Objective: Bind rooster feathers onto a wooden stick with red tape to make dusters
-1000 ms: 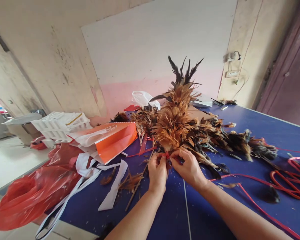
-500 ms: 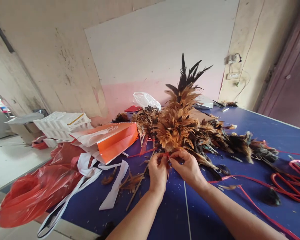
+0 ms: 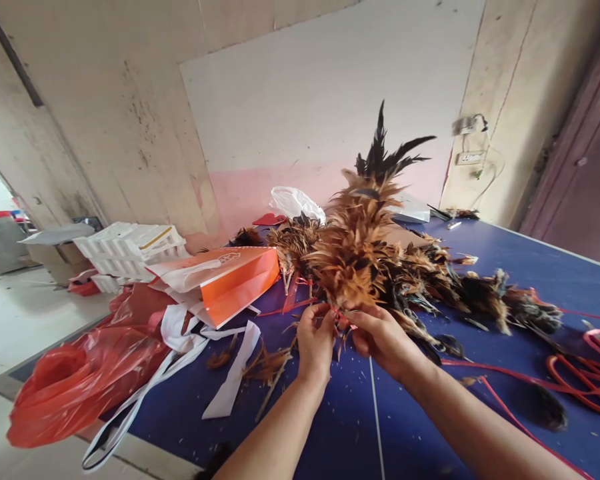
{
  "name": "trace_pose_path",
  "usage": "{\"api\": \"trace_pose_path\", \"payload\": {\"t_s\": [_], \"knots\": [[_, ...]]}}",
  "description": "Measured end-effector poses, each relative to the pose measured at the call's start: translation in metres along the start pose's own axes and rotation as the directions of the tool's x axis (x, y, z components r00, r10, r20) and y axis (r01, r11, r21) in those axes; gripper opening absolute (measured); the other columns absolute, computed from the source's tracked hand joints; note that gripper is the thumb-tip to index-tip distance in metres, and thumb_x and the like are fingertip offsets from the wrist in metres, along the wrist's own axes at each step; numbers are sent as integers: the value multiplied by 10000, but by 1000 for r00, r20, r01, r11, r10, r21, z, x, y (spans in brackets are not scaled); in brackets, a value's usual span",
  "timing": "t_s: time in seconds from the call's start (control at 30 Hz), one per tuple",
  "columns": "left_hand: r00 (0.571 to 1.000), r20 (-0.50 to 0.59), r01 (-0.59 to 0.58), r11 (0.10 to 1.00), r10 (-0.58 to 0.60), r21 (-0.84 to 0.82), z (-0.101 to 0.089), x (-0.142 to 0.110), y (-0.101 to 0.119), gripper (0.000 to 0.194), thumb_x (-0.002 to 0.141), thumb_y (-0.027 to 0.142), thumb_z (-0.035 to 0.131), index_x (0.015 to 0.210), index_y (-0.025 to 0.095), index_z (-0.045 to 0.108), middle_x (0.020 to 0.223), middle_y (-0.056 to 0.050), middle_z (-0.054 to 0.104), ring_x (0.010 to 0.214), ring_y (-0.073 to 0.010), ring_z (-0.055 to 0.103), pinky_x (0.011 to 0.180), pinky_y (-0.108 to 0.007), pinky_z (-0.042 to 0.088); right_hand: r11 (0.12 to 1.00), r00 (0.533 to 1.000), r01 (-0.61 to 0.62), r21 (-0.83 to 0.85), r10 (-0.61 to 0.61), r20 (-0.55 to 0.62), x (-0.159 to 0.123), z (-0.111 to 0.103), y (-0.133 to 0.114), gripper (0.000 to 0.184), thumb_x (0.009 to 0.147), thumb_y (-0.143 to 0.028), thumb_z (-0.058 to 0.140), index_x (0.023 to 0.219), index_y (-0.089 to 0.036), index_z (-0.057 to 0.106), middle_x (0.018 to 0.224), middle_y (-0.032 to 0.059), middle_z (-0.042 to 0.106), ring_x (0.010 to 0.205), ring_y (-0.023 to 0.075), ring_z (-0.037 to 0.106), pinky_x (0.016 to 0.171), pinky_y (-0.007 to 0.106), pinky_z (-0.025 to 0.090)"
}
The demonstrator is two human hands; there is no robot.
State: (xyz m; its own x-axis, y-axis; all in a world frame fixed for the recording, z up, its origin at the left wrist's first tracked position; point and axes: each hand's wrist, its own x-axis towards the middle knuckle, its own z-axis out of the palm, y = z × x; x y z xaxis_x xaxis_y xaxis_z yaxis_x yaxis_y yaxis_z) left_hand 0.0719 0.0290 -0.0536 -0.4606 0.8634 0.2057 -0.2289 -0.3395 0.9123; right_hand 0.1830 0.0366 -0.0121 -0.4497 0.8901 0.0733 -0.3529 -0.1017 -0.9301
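A tall bundle of brown feathers (image 3: 357, 240) with black plumes (image 3: 383, 157) at its tip points away from me, its base between my hands. My left hand (image 3: 317, 343) is closed around that base, thumb and fingers pinched. My right hand (image 3: 380, 337) is closed too, its fingers pinching red ribbon (image 3: 339, 320) at the bundle's base. The fingertips of both hands nearly meet there. Part of the ribbon and the bundle's end are hidden by my fingers.
The blue table (image 3: 325, 427) carries loose feather bunches (image 3: 480, 300) to the right and coiled red ribbon (image 3: 580, 373). At the left lie an orange paper bag (image 3: 240, 283), a red plastic bag (image 3: 80, 373), white straps (image 3: 150, 383) and a white strip (image 3: 233, 373). A wall stands behind.
The feather bundle's tip has tilted slightly to the right. My right hand has turned and its fingers have curled in more at the ribbon; my left hand keeps its pinch. The view shifted slightly.
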Motion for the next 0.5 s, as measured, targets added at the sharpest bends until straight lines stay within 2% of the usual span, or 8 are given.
{"api": "trace_pose_path", "payload": {"t_s": [0.13,0.23,0.3,0.33,0.4,0.5], "knots": [[998,-20,-51,997,53,54,-1,2,-3,274,672,382,676,817,156,620,578,6,576,486,-105,496,475,-216,371,963,969,-219,154,233,-79,1,-3,-3,215,647,-234,688,712,-138,507,571,-47,536,324,-7,286,312,127,157],[996,-27,-85,995,86,53,-1,1,-3,273,670,389,674,811,158,633,607,-20,610,533,-133,544,507,-230,398,873,916,-362,327,399,-51,2,1,0,144,677,-186,643,713,-133,513,570,-57,514,328,-17,237,317,120,117],[997,-11,-80,996,81,25,0,0,-1,262,679,383,667,801,155,626,593,-18,611,524,-132,547,516,-234,407,843,896,-411,347,443,-17,2,4,3,130,700,-209,628,714,-138,520,566,-60,502,333,-8,229,322,127,101],[997,5,-71,997,71,4,0,-1,1,251,686,377,662,796,156,618,579,-11,607,512,-128,544,517,-234,409,850,898,-414,327,440,-6,2,4,5,142,704,-236,633,714,-142,527,561,-60,492,342,0,241,326,133,102],[998,35,-45,998,46,-35,1,-2,3,233,694,366,658,787,160,603,546,10,590,482,-117,528,509,-231,408,908,936,-340,244,352,-9,1,5,8,194,701,-299,659,694,-143,544,560,-51,480,387,22,308,344,146,158],[1000,21,-19,997,20,-75,2,-2,7,233,681,356,673,779,159,597,545,24,583,471,-100,512,494,-216,396,994,997,-70,86,72,-21,-2,5,13,262,674,-337,704,618,-125,560,580,-20,502,507,55,409,449,173,309]]}}
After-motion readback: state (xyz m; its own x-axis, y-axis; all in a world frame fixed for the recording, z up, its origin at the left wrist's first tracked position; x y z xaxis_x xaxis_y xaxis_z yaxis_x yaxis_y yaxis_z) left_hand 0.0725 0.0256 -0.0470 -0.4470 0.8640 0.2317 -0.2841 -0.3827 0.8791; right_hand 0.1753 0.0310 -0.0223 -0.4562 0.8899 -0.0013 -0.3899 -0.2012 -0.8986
